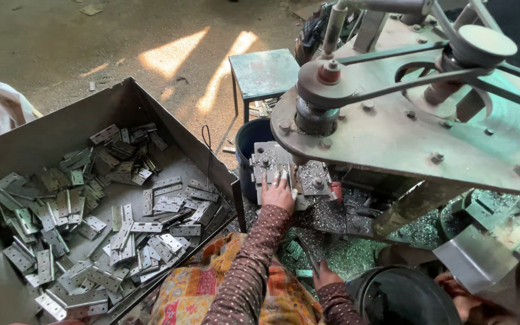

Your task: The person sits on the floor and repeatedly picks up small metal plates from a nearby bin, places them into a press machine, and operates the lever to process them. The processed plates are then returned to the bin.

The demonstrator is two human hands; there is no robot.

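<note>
I see the left hand (279,194), fingers flat and spread, pressing a hinge plate (275,174) under the drill. Right hand (326,275) grip: cannot tell. Left of the fingers, the tray (49,135) holds many hinges (100,232), apparently unfinished.

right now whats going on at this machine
A person sits at a belt-driven metal machine. Their left hand rests flat on the small work plate under the spindle, fingers spread. Their right hand is lower down, by the black bucket, over a bed of metal shavings; what it holds cannot be seen. To the left, a large metal tray is piled with flat hinge plates. A blue bucket stands behind the work plate.
</note>
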